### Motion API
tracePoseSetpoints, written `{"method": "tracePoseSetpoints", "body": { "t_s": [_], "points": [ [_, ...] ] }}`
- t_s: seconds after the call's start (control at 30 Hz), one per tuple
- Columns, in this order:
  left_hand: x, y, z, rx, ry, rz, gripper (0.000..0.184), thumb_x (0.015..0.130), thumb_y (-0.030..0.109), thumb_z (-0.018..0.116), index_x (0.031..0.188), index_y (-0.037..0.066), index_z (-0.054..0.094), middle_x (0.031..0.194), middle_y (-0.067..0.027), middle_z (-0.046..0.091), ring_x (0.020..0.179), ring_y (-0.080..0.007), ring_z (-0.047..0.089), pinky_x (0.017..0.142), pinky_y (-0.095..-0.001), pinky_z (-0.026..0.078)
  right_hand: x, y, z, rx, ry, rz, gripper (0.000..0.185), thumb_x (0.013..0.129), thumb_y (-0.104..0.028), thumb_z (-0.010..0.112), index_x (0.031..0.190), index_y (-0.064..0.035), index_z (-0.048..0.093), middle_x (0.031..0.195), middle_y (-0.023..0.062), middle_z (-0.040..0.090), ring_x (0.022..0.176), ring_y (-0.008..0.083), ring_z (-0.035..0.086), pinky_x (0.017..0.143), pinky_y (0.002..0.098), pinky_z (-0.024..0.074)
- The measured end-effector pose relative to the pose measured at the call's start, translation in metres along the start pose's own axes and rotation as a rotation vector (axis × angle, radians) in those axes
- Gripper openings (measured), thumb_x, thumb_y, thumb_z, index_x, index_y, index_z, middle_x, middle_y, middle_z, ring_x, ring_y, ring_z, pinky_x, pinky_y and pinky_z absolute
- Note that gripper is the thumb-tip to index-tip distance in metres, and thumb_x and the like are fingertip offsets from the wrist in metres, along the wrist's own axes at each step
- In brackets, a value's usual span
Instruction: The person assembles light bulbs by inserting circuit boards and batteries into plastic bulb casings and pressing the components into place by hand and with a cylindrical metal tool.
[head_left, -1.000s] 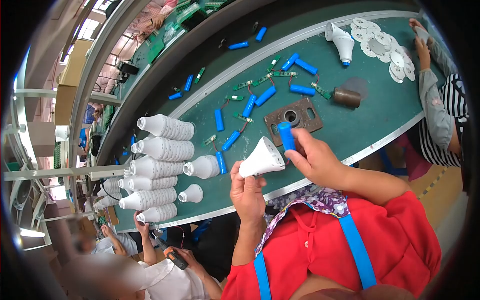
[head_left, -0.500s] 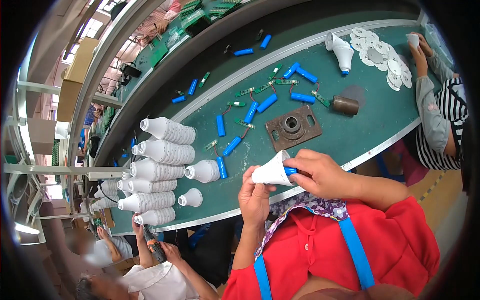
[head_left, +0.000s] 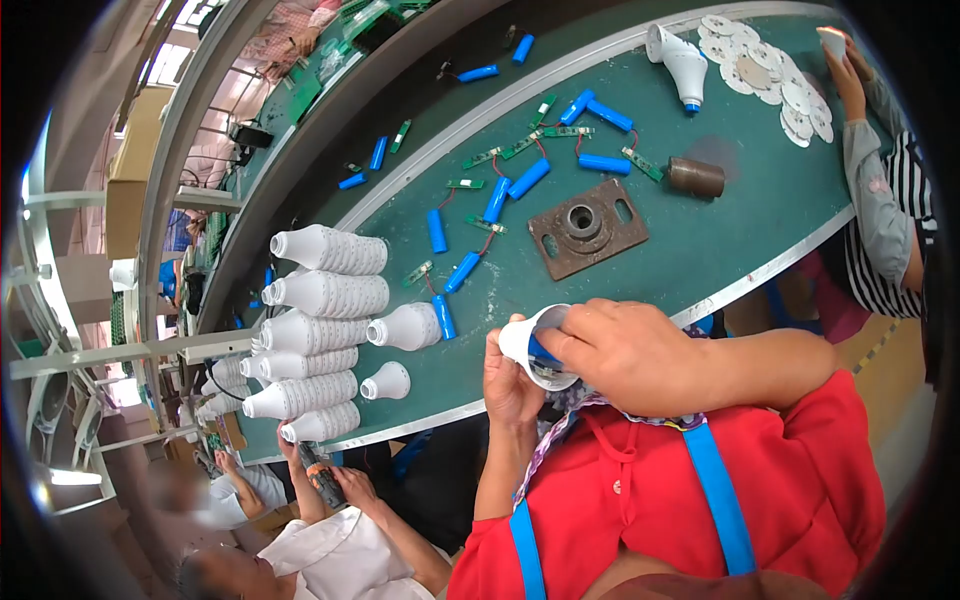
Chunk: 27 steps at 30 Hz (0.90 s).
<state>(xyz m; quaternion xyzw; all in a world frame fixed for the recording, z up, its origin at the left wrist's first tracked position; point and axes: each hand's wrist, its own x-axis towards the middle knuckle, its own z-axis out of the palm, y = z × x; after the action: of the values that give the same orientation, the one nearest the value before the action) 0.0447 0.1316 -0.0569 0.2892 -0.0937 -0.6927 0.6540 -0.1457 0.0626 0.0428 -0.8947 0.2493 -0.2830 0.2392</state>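
My left hand point(head_left: 510, 388) is closed around a white cone-shaped bulb housing point(head_left: 516, 340), tilted with its wide mouth toward my right hand. The fingers of my right hand point(head_left: 630, 352) reach into that mouth, on a blue cylindrical battery point(head_left: 542, 350) that lies partly inside. Its far end is hidden by the housing. Beyond my hands sits a brown metal block with a round socket point(head_left: 588, 232). A rusty metal cylinder point(head_left: 696, 177) lies to its right. Blue batteries point(head_left: 529, 179) wired to small green circuit boards point(head_left: 567, 132) are spread across the green table.
Nested stacks of white housings point(head_left: 330, 293) stand at the left, beside a loose small one point(head_left: 386, 381). White discs point(head_left: 768, 75) pile up at the far right near a co-worker's arm point(head_left: 850, 90). Another co-worker holds a power drill point(head_left: 322, 482) at lower left.
The battery has gone deeper into the housing, and my right fingers have followed it into the mouth. The housing has turned so its opening shows more. The camera view has shifted slightly.
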Motion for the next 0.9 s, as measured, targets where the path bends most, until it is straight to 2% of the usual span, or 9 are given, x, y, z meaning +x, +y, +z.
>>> {"method": "tracePoseSetpoints", "body": {
  "t_s": [0.13,0.3,0.4,0.5,0.63,0.67,0.77,0.8,0.9],
  "points": [
    [-0.001,-0.001,-0.001,-0.041,0.040,-0.052,0.022,0.084,0.012,0.062,0.103,0.012,0.052,0.119,-0.0063,0.053,0.105,-0.0222,0.055,0.090,-0.0378,0.048,0.007,-0.006,-0.002,-0.166,0.011,-0.038,0.034,0.063,-0.013,0.062,0.090,0.0057,0.056,0.081,0.0152,0.055,0.077,0.0258,0.059,0.060,0.0317,0.0499],
    [0.002,-0.005,-0.003,-0.035,0.084,-0.097,0.028,0.083,0.014,0.063,0.109,0.014,0.051,0.121,-0.0065,0.052,0.107,-0.0224,0.054,0.091,-0.0376,0.048,0.003,-0.004,0.001,-0.115,-0.059,0.040,0.033,0.064,-0.012,0.061,0.092,0.0060,0.056,0.082,0.0156,0.056,0.077,0.0276,0.059,0.063,0.0330,0.0504],
    [0.009,-0.014,0.023,-0.006,0.058,-0.074,0.034,0.086,0.013,0.059,0.118,0.012,0.046,0.121,-0.0081,0.052,0.108,-0.0220,0.053,0.091,-0.0363,0.047,-0.003,0.008,-0.002,-0.105,-0.032,0.095,0.031,0.064,-0.010,0.061,0.090,0.0053,0.056,0.083,0.0165,0.056,0.076,0.0294,0.059,0.063,0.0353,0.0502],
    [0.026,-0.017,0.045,0.267,0.035,-0.097,0.041,0.092,0.021,0.049,0.130,0.009,0.041,0.127,-0.0094,0.047,0.115,-0.0217,0.049,0.097,-0.0377,0.042,-0.007,0.021,-0.014,-0.127,-0.006,0.152,0.028,0.064,-0.009,0.061,0.088,0.0045,0.056,0.084,0.0178,0.056,0.077,0.0315,0.059,0.063,0.0380,0.0497],
    [0.064,-0.022,0.076,0.430,0.042,-0.069,0.038,0.094,0.017,0.047,0.129,0.003,0.041,0.104,-0.0065,0.058,0.087,-0.0107,0.056,0.073,-0.0241,0.048,0.000,0.045,-0.037,-0.192,-0.044,0.212,0.026,0.064,-0.007,0.062,0.087,0.0039,0.055,0.084,0.0190,0.055,0.079,0.0333,0.058,0.064,0.0403,0.0491],
    [0.072,-0.021,0.089,0.519,0.086,-0.063,0.037,0.094,0.020,0.048,0.127,0.003,0.047,0.082,-0.0011,0.057,0.067,-0.0056,0.048,0.057,-0.0198,0.039,0.005,0.052,-0.040,-0.219,-0.030,0.225,0.022,0.065,-0.007,0.062,0.084,0.0035,0.058,0.085,0.0195,0.057,0.078,0.0342,0.059,0.064,0.0414,0.0494],
    [0.100,-0.024,0.083,0.683,0.022,-0.057,0.036,0.094,0.023,0.049,0.124,0.004,0.051,0.069,0.0019,0.050,0.060,-0.0048,0.042,0.051,-0.0194,0.032,0.024,0.074,-0.050,-0.282,-0.171,0.251,0.020,0.072,-0.009,0.060,0.088,0.0032,0.058,0.084,0.0189,0.057,0.074,0.0350,0.059,0.064,0.0414,0.0486],
    [0.105,-0.028,0.081,0.658,0.058,-0.033,0.035,0.093,0.025,0.050,0.120,0.004,0.055,0.062,0.0034,0.046,0.059,-0.0046,0.042,0.050,-0.0199,0.032,0.030,0.081,-0.049,-0.269,-0.125,0.219,0.013,0.070,-0.007,0.060,0.078,0.0031,0.061,0.076,0.0203,0.059,0.070,0.0357,0.061,0.062,0.0427,0.0493],
    [0.107,-0.030,0.078,0.737,0.061,0.017,0.034,0.094,0.026,0.050,0.118,0.004,0.056,0.067,0.0021,0.047,0.059,-0.0049,0.042,0.050,-0.0201,0.033,0.056,0.078,-0.064,-0.309,-0.418,0.271,0.008,0.066,-0.006,0.060,0.069,0.0014,0.062,0.071,0.0208,0.061,0.067,0.0351,0.062,0.060,0.0427,0.0500]
  ]
}}
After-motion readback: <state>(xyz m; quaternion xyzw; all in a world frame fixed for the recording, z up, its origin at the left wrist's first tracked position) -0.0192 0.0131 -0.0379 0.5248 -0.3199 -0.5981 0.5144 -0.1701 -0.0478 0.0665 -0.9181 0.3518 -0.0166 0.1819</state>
